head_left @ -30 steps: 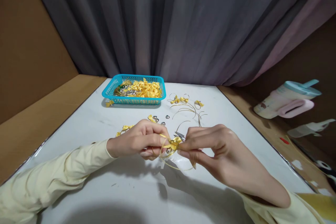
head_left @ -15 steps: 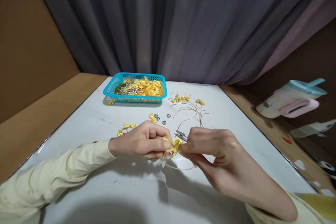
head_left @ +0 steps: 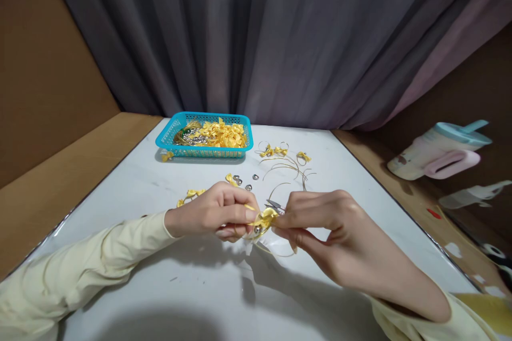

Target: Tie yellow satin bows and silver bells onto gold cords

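Observation:
Between my two hands is a yellow ribbon bow (head_left: 267, 217) with a small silver bell (head_left: 258, 229) hanging under it. My left hand (head_left: 218, 213) pinches the bow's left side, its fingers closed. On the other side, my right hand (head_left: 324, 229) grips the bow's right end between thumb and fingertips. A thin gold cord (head_left: 280, 253) curves below the bow. Just behind my right fingertips lie the grey blades of small scissors (head_left: 274, 204), partly hidden by that hand. Loose silver bells (head_left: 248, 187) and another yellow bow (head_left: 230, 179) rest beyond my left hand.
A blue basket (head_left: 204, 154) holds yellow bows, silver bells and gold cords at the back. Cut gold cords (head_left: 280, 165) and bows with cord loops (head_left: 304, 157) lie right of it. A tumbler (head_left: 436, 154) with a pink handle stands at the right, past the table edge.
The bow between my hands has turned and flattened slightly, and its bell shows more clearly. Both hands keep their pinch. The whole view has shifted a little.

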`<state>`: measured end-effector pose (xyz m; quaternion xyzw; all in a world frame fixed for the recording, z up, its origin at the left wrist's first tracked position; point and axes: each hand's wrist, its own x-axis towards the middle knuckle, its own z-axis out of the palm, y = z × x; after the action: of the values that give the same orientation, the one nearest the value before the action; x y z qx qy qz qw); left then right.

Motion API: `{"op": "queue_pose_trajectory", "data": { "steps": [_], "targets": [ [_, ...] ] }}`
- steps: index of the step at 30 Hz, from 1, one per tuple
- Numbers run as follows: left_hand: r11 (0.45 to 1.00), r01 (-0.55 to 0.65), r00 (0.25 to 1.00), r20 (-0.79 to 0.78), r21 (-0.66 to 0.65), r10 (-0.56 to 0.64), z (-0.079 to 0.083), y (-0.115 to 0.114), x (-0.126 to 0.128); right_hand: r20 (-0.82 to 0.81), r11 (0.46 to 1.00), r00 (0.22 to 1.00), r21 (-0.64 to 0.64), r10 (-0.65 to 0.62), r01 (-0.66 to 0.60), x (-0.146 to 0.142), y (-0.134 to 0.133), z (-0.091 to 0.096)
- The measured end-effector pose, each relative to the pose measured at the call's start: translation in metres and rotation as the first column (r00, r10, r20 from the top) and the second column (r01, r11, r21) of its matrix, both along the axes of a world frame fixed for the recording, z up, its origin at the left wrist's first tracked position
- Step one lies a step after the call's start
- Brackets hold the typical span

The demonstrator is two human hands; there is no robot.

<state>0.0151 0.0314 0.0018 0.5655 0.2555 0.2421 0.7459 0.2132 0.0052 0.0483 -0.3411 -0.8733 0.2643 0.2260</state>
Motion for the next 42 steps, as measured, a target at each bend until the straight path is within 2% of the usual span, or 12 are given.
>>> {"op": "queue_pose_trajectory", "data": {
  "steps": [6,16,23,28,35,42],
  "targets": [
    [0.983,0.039,0.996,-0.081,0.18,-0.025,0.003,-0.001,0.001,0.052,1.0,0.998,-0.001,0.027,-0.027,0.002,0.0,0.001],
    [0.94,0.026,0.99,-0.139,0.341,0.023,0.004,-0.006,0.001,0.078,0.998,0.997,-0.056,-0.015,0.02,-0.002,-0.003,0.001],
    [0.928,-0.012,0.991,-0.12,0.371,0.06,0.006,-0.006,0.001,0.017,0.978,0.997,-0.196,-0.074,0.076,-0.002,0.0,0.003],
    [0.941,-0.02,0.995,-0.086,0.338,0.053,0.008,-0.007,-0.001,-0.015,0.96,0.999,-0.279,-0.03,0.025,0.004,0.006,0.009],
    [0.952,-0.018,0.994,-0.097,0.305,0.049,0.009,-0.007,0.002,0.032,0.963,0.999,-0.269,-0.022,0.03,0.006,0.008,0.012],
    [0.904,-0.017,0.989,-0.126,0.426,0.078,0.008,-0.006,0.0,0.024,0.959,0.999,-0.282,-0.032,0.037,0.005,0.007,0.013]
  ]
}}
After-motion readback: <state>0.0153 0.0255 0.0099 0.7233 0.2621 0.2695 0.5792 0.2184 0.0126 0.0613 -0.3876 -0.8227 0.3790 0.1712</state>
